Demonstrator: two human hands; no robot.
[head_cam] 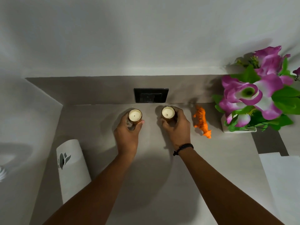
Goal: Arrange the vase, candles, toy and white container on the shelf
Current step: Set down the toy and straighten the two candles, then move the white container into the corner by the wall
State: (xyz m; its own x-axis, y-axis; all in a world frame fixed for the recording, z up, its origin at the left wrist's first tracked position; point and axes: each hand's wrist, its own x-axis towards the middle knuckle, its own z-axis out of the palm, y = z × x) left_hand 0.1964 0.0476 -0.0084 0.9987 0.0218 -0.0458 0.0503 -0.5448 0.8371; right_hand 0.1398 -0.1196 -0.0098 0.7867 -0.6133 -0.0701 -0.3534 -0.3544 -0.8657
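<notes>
Head view: 2 candles, left candle (135, 115) and right candle (168, 112), each w/ fingers clamped round; 1 toy (201, 121), 1 vase (237, 131), prob.

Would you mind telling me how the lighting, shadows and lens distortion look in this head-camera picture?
Head view: dim, soft light; broad shadows fall on the shelf beneath the arms, and the flowers shadow the wall. Wide-angle lens bows the shelf's edges and tilts the white container. The candles stay sharp, with no glare.

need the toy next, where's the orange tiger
On the shelf's right side, the orange tiger stands between the right hand and the flower vase.
</notes>
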